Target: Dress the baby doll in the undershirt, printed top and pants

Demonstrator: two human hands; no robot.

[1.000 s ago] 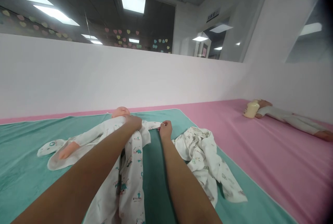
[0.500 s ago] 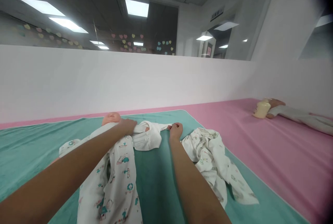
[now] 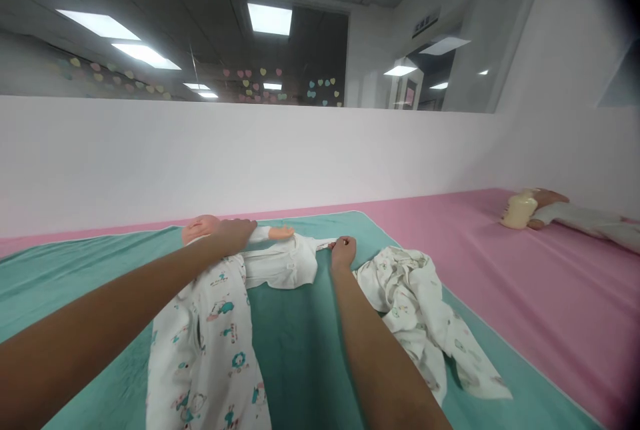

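Observation:
A baby doll (image 3: pixel 200 227) lies on its back on the teal blanket, its bare hand sticking out to the right. My left hand (image 3: pixel 233 235) is closed over the doll's upper arm near the shoulder; its fingertips are partly hidden. A white baby shirt (image 3: pixel 293 263) stretches from the doll to my right hand (image 3: pixel 344 251), which pinches the shirt's thin end. Below my left forearm, a printed white baby garment (image 3: pixel 215 343) spreads over the doll's lower body, which is hidden.
A crumpled printed garment (image 3: pixel 415 310) lies right of my right forearm on the teal blanket (image 3: pixel 295 350). A yellowish bottle (image 3: pixel 520 210) and a second doll in pale clothing (image 3: pixel 580 220) are on the pink sheet (image 3: pixel 530 277). A white wall stands behind.
The doll's hand and forearm, mostly inside the white shirt before, now show bare above it. My left hand and the doll's head have shifted slightly left; my right hand keeps its pinch.

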